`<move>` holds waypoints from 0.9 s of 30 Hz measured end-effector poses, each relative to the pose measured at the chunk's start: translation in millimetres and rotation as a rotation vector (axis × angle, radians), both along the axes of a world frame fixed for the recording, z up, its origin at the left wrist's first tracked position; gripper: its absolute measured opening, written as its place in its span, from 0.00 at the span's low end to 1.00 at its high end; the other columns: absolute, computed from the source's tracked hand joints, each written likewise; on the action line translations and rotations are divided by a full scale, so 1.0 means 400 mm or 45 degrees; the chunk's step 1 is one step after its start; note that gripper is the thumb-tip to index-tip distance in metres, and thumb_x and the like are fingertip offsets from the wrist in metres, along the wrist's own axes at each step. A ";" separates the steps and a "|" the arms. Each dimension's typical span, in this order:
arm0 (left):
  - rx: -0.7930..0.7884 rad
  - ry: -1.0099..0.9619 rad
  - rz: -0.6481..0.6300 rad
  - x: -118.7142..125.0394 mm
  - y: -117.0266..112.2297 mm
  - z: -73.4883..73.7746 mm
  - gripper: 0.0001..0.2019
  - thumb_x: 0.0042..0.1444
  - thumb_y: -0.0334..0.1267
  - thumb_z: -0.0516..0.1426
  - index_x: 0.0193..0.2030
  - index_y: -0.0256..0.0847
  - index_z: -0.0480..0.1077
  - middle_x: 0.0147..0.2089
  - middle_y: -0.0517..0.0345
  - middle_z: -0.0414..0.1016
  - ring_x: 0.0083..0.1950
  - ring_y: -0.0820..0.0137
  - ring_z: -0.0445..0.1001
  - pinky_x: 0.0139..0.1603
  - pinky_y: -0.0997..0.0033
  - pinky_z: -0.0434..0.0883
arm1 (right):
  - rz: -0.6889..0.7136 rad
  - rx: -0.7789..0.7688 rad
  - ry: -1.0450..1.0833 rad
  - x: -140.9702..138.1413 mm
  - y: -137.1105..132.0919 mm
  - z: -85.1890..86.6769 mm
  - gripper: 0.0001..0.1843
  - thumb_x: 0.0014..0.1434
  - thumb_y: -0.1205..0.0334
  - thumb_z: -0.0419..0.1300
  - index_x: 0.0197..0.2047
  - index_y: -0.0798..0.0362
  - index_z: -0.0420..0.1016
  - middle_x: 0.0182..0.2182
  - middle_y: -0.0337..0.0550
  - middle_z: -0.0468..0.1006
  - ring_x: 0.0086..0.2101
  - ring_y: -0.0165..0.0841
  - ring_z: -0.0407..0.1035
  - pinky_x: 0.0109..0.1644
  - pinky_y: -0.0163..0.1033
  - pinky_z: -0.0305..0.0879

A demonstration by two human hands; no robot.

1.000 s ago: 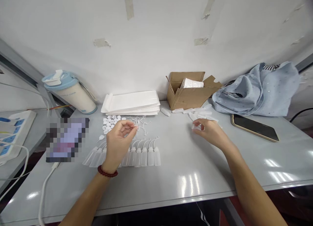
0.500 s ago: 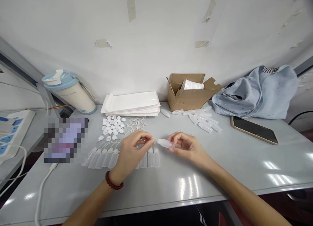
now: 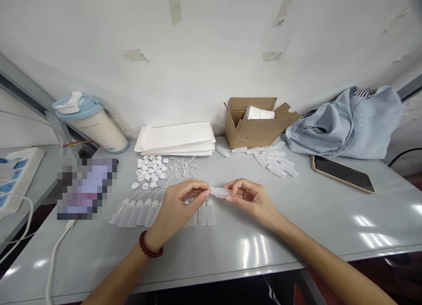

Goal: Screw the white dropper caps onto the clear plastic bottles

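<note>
My right hand (image 3: 253, 201) pinches the base end of a small translucent plastic squeeze bottle (image 3: 220, 192), held nearly level above the table. My left hand (image 3: 180, 206) is closed at the bottle's neck, thumb and forefinger pinching a thin white strap there; the fingertips hide most of it. Beneath and beside my left hand lies a row of similar bottles (image 3: 134, 213) with thin straps at their necks; the hand covers the middle of the row. Loose white caps (image 3: 151, 166) and a tangle of white straps (image 3: 184, 166) lie just beyond.
More bottles (image 3: 276, 169) lie loose before an open cardboard box (image 3: 252, 136). White envelopes (image 3: 176, 138) are stacked by the wall. A tumbler (image 3: 99, 127) and blurred phone (image 3: 90, 186) stand left; a blue cloth bag (image 3: 346, 125) and another phone (image 3: 343, 174) lie right.
My left fingertips have moved slightly right, closer against the bottle's neck. My right hand still grips the bottle, which has tilted a little nearer to level.
</note>
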State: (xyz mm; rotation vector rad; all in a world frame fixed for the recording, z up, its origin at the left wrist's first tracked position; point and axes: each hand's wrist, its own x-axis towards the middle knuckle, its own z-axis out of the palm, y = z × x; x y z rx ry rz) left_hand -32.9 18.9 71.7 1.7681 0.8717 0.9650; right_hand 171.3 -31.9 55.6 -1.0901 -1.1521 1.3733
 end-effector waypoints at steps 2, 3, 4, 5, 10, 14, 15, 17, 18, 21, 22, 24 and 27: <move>0.007 -0.001 -0.022 -0.001 0.000 0.001 0.05 0.56 0.31 0.59 0.37 0.42 0.77 0.39 0.57 0.79 0.39 0.72 0.77 0.39 0.77 0.77 | -0.027 0.006 0.011 0.000 0.001 0.002 0.10 0.52 0.62 0.67 0.28 0.53 0.69 0.37 0.41 0.75 0.36 0.29 0.72 0.41 0.37 0.67; 0.008 0.001 -0.029 -0.001 -0.001 0.001 0.05 0.56 0.32 0.59 0.38 0.42 0.77 0.40 0.57 0.78 0.41 0.71 0.76 0.40 0.76 0.77 | -0.032 0.008 0.016 0.000 0.001 0.002 0.10 0.52 0.62 0.67 0.28 0.53 0.68 0.38 0.41 0.75 0.36 0.29 0.72 0.42 0.37 0.67; 0.007 0.004 -0.034 -0.001 -0.001 0.002 0.06 0.56 0.32 0.59 0.38 0.43 0.77 0.41 0.57 0.78 0.42 0.71 0.76 0.40 0.76 0.77 | -0.035 0.007 0.021 -0.001 0.002 0.001 0.10 0.53 0.62 0.67 0.28 0.53 0.68 0.38 0.40 0.75 0.37 0.29 0.73 0.44 0.37 0.67; 0.006 0.006 -0.035 0.000 -0.001 0.003 0.06 0.57 0.32 0.59 0.39 0.43 0.77 0.42 0.56 0.78 0.42 0.70 0.76 0.41 0.75 0.77 | -0.036 0.007 0.021 -0.001 0.002 -0.001 0.10 0.53 0.62 0.66 0.28 0.53 0.68 0.39 0.40 0.75 0.37 0.30 0.74 0.44 0.38 0.67; -0.007 0.101 -0.071 0.003 -0.002 0.003 0.10 0.59 0.35 0.57 0.45 0.44 0.76 0.47 0.55 0.76 0.45 0.68 0.77 0.44 0.71 0.78 | -0.030 0.053 -0.092 -0.010 -0.002 -0.020 0.11 0.55 0.61 0.65 0.39 0.51 0.67 0.37 0.41 0.76 0.37 0.31 0.74 0.42 0.38 0.69; -0.003 0.227 -0.144 0.005 -0.009 -0.001 0.13 0.60 0.36 0.55 0.51 0.46 0.73 0.53 0.53 0.74 0.47 0.66 0.77 0.46 0.66 0.78 | 0.046 0.166 -0.356 -0.019 -0.012 -0.029 0.25 0.58 0.61 0.61 0.57 0.50 0.60 0.37 0.45 0.79 0.36 0.33 0.74 0.42 0.42 0.71; 0.017 0.247 -0.154 0.005 -0.011 -0.001 0.14 0.60 0.36 0.55 0.52 0.46 0.73 0.53 0.53 0.74 0.48 0.65 0.77 0.46 0.65 0.78 | 0.061 0.215 -0.426 -0.020 -0.014 -0.030 0.25 0.59 0.62 0.60 0.59 0.51 0.60 0.37 0.45 0.79 0.36 0.33 0.74 0.41 0.42 0.71; 0.078 0.282 -0.161 0.006 -0.015 -0.001 0.14 0.60 0.35 0.55 0.52 0.46 0.72 0.54 0.53 0.74 0.49 0.64 0.76 0.46 0.64 0.78 | 0.060 0.322 -0.526 -0.022 -0.016 -0.034 0.24 0.59 0.63 0.59 0.59 0.50 0.62 0.35 0.43 0.78 0.34 0.32 0.74 0.38 0.40 0.73; 0.114 0.296 -0.160 0.006 -0.016 -0.001 0.14 0.60 0.35 0.54 0.52 0.46 0.73 0.53 0.53 0.74 0.50 0.64 0.76 0.47 0.64 0.78 | 0.048 0.370 -0.557 -0.023 -0.016 -0.036 0.23 0.60 0.63 0.58 0.58 0.50 0.63 0.34 0.42 0.78 0.33 0.32 0.73 0.37 0.38 0.73; 0.221 0.305 -0.154 0.006 -0.017 -0.002 0.14 0.60 0.34 0.55 0.52 0.45 0.73 0.52 0.53 0.76 0.50 0.65 0.76 0.50 0.63 0.76 | -0.003 0.468 -0.603 -0.024 -0.017 -0.042 0.22 0.59 0.64 0.59 0.57 0.49 0.65 0.34 0.41 0.78 0.33 0.31 0.73 0.36 0.38 0.74; 0.249 0.299 -0.149 0.006 -0.016 -0.002 0.14 0.60 0.33 0.55 0.52 0.45 0.73 0.52 0.53 0.76 0.50 0.65 0.76 0.51 0.63 0.75 | -0.017 0.482 -0.614 -0.024 -0.017 -0.043 0.22 0.59 0.64 0.59 0.57 0.48 0.66 0.35 0.41 0.78 0.33 0.31 0.74 0.36 0.38 0.75; 0.293 0.282 -0.135 0.006 -0.016 -0.003 0.14 0.60 0.32 0.55 0.51 0.45 0.73 0.51 0.53 0.77 0.50 0.66 0.76 0.53 0.64 0.74 | -0.038 0.501 -0.634 -0.024 -0.018 -0.044 0.21 0.59 0.64 0.59 0.56 0.49 0.66 0.35 0.42 0.79 0.33 0.31 0.74 0.36 0.38 0.75; 0.359 0.246 -0.115 0.007 -0.016 -0.006 0.13 0.59 0.29 0.55 0.49 0.44 0.75 0.49 0.54 0.78 0.49 0.67 0.77 0.51 0.66 0.75 | -0.050 0.518 -0.666 -0.025 -0.021 -0.043 0.21 0.59 0.64 0.59 0.56 0.49 0.67 0.35 0.42 0.79 0.33 0.31 0.74 0.36 0.37 0.76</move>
